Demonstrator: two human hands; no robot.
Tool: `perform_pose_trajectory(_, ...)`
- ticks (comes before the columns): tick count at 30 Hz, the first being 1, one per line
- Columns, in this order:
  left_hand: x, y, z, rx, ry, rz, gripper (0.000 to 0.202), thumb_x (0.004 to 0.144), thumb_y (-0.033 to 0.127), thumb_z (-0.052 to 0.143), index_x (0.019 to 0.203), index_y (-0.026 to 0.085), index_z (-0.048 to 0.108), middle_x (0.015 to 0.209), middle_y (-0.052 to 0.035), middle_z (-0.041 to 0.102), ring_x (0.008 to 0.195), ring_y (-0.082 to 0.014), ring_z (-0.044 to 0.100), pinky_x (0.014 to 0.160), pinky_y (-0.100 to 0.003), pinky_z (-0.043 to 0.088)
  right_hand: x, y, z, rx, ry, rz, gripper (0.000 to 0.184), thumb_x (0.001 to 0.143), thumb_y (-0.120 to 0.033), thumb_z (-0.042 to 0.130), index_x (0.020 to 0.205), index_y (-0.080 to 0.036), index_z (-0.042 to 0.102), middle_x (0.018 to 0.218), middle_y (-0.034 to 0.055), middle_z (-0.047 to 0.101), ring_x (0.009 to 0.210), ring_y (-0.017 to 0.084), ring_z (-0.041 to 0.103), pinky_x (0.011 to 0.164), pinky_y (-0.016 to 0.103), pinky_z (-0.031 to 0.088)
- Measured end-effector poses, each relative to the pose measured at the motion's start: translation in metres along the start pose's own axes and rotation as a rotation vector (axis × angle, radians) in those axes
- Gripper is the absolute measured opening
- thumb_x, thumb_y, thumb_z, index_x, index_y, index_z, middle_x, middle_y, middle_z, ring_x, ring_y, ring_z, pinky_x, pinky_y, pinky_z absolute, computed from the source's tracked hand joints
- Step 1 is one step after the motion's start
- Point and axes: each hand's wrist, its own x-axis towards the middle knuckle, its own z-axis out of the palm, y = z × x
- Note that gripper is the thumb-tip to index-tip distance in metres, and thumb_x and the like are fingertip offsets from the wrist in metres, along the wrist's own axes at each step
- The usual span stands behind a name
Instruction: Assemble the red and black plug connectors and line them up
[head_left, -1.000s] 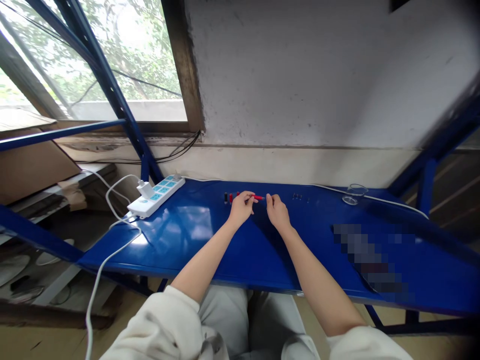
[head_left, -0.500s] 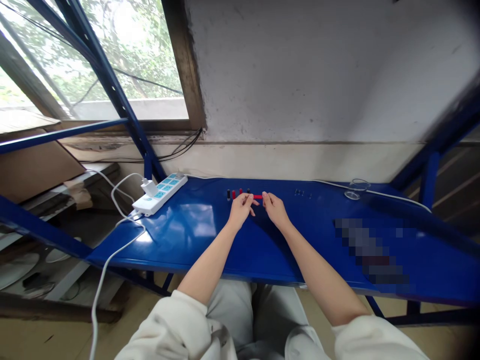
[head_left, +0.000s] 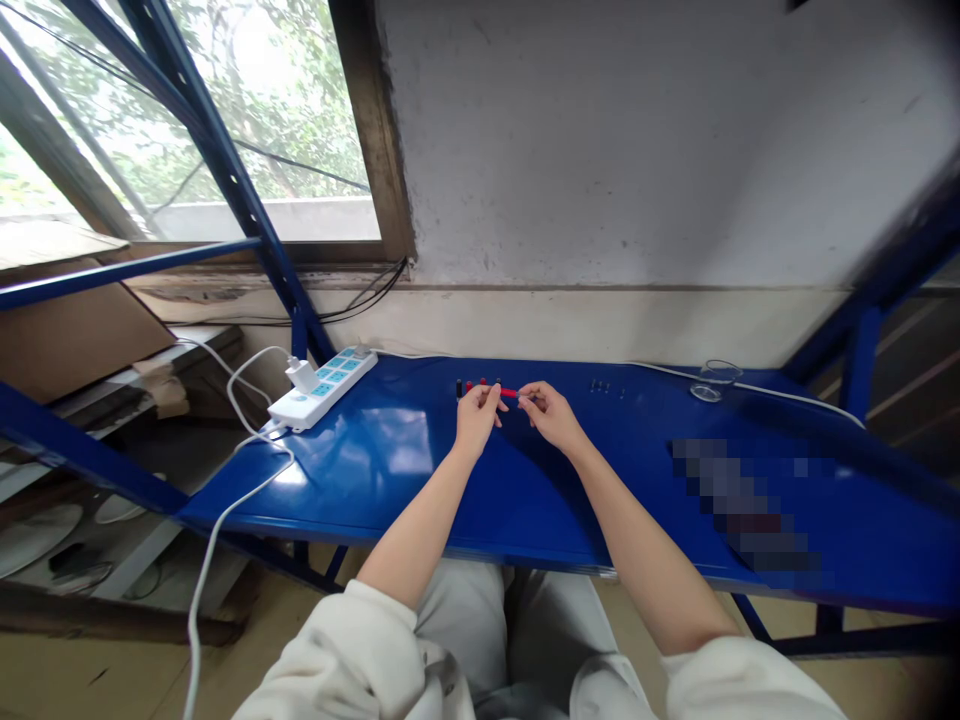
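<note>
My left hand [head_left: 477, 417] and my right hand [head_left: 550, 413] meet over the far part of the blue metal table [head_left: 390, 470]. Between their pinched fingertips runs a small red rod-shaped piece [head_left: 510, 392], held level just above the surface. The left fingers pinch its left end, the right fingers its right end. Just behind the left hand stand a few tiny red and black upright pieces [head_left: 460, 388] in a row.
A white power strip [head_left: 324, 388] with a plugged charger and white cable lies at the table's far left. Small dark parts [head_left: 598, 385] and a clear glass dish [head_left: 710, 383] sit toward the far right. A blurred patch covers the right side.
Both hands have drifted slightly away from me and closer together around the red piece. The view shifted a little; nothing else on the table moved.
</note>
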Motion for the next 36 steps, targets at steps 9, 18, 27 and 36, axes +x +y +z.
perform_pose_trajectory(9, -0.001, 0.005, -0.002, 0.002, 0.146, 0.044, 0.035, 0.077, 0.049, 0.047, 0.077, 0.014, 0.053, 0.059, 0.0021, 0.055, 0.034, -0.0032, 0.042, 0.037, -0.017, 0.035, -0.002, -0.003, -0.002, -0.228, 0.004, -0.066, 0.022, 0.077, -0.035, 0.048, 0.085, -0.018, 0.060, 0.082, 0.0047, 0.060, 0.059, 0.011, 0.050, 0.060, 0.027, 0.043)
perform_pose_trajectory(18, 0.002, 0.001, -0.004, 0.022, 0.059, -0.029, 0.033, 0.071, 0.045, 0.057, 0.076, 0.013, 0.055, 0.054, 0.0022, 0.055, 0.035, -0.0038, 0.042, 0.037, -0.017, 0.035, 0.001, 0.003, -0.003, -0.143, 0.082, 0.000, 0.025, 0.076, -0.038, 0.048, 0.083, -0.016, 0.060, 0.071, 0.0029, 0.057, 0.062, 0.012, 0.050, 0.060, 0.026, 0.042)
perform_pose_trajectory(27, 0.001, -0.002, -0.001, 0.016, -0.104, 0.012, 0.032, 0.071, 0.045, 0.057, 0.077, 0.014, 0.058, 0.053, 0.0036, 0.052, 0.035, -0.0036, 0.041, 0.037, -0.018, 0.034, -0.003, -0.007, 0.000, 0.007, -0.111, 0.017, 0.028, 0.074, -0.042, 0.052, 0.083, -0.016, 0.059, 0.077, 0.0040, 0.063, 0.065, 0.012, 0.055, 0.063, 0.026, 0.043)
perform_pose_trajectory(36, -0.001, 0.000, -0.001, 0.045, -0.205, 0.038, 0.030, 0.075, 0.044, 0.052, 0.079, 0.015, 0.058, 0.057, 0.0028, 0.051, 0.037, -0.0039, 0.041, 0.039, -0.018, 0.032, -0.005, -0.008, 0.001, -0.097, -0.137, -0.004, 0.028, 0.072, -0.044, 0.054, 0.072, -0.017, 0.058, 0.060, -0.0012, 0.054, 0.051, 0.009, 0.044, 0.050, 0.021, 0.034)
